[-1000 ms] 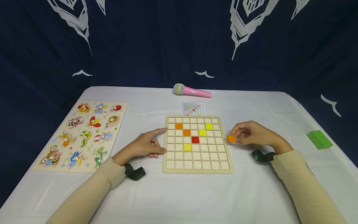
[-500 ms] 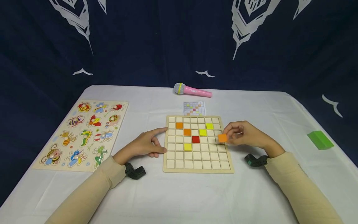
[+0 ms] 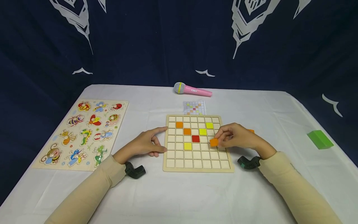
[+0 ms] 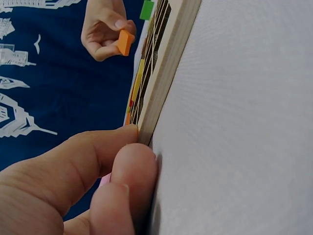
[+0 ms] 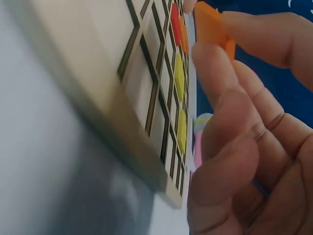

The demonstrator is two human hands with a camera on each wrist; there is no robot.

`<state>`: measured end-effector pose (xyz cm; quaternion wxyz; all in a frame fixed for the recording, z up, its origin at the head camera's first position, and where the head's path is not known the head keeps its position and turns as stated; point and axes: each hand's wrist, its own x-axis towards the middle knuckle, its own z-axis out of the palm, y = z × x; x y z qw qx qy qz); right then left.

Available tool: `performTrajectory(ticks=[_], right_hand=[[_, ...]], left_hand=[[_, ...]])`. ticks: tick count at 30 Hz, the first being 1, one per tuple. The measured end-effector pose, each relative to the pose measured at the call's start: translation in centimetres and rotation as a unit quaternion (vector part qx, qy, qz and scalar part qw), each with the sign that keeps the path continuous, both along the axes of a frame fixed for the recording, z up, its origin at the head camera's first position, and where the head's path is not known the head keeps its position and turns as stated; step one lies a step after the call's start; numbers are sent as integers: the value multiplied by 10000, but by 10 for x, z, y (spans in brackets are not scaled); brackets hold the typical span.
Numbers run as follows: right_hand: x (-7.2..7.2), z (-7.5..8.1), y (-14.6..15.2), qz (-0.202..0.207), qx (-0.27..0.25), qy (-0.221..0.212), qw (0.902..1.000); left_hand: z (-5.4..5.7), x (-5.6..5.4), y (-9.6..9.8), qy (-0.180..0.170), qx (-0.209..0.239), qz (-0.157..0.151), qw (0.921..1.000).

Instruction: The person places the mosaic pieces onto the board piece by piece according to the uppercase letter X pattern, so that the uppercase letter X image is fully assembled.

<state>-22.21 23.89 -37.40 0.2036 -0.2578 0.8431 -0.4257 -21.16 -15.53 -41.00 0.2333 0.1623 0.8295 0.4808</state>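
Rightmost orange piece (image 3: 251, 131) partly hidden

On the left side of the board (image 3: 198, 170), the person wears a long beige sleeve (image 3: 86, 185), plain and softly creased, ending in a cuff at the wrist. A matching beige sleeve (image 3: 296, 185) shows on the board's right side. Each cuff has a chunky black device beside it, bent like a hook: one left of the board (image 3: 135, 170), the other right of it (image 3: 249, 162), with a small greenish patch toward its board-side end. The left hand (image 3: 143, 143) and right hand (image 3: 234, 136) are bare.
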Motion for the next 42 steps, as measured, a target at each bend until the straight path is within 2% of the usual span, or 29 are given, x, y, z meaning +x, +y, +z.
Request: performTrajectory(ticks=[7,25,42], right_hand=[[0,0,-16,235,294,15,9993],[-4,-5,-37,316,861,150,9957],[-3,-2,-38,305,913,89,9953]], left_hand=[[0,2,0,-13,-42,30,10000],[1,1,0,56,-20,-39,10000],[1,0,1,-19,2,-11,10000]])
